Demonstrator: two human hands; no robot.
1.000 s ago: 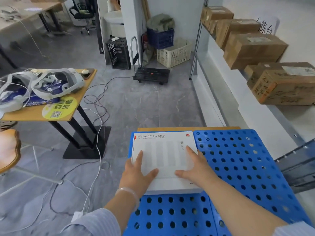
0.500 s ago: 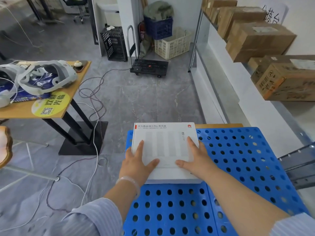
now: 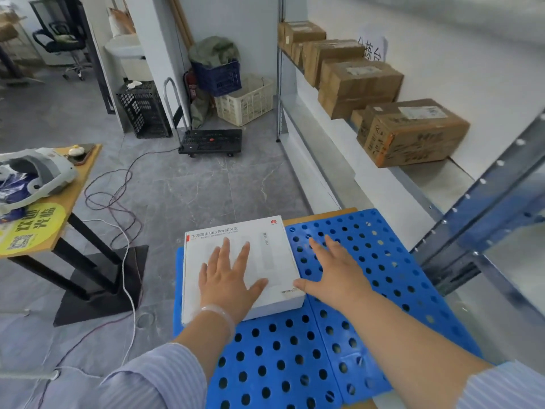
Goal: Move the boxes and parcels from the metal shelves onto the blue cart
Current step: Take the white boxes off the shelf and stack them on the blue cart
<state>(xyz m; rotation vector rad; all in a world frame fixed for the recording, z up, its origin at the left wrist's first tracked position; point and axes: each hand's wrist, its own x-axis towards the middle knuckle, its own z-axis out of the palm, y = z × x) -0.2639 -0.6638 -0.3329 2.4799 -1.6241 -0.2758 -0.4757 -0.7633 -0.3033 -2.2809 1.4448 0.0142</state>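
Observation:
A flat white box (image 3: 265, 249) lies on the far left corner of the blue perforated cart (image 3: 368, 276). My left hand (image 3: 228, 276) rests flat on top of the box with its fingers spread. Just right of the box, my right hand (image 3: 333, 270) is open over the blue deck, its thumb near the box's right edge. On the metal shelf (image 3: 427, 184) to the right stand several brown cardboard boxes; the nearest one (image 3: 413, 132) sits close to the shelf's front edge, and others (image 3: 358, 84) line up behind it.
A wooden table (image 3: 70, 187) with a white headset (image 3: 38, 172) stands to the left, with cables trailing on the floor below it. A small black trolley (image 3: 211, 141), a black crate, a cream basket and a blue crate sit at the back. A blue shelf upright (image 3: 483, 202) rises at right.
My right hand has slid off the white box to the right and now hovers over the cart deck. My left hand has moved to the middle of the box top.

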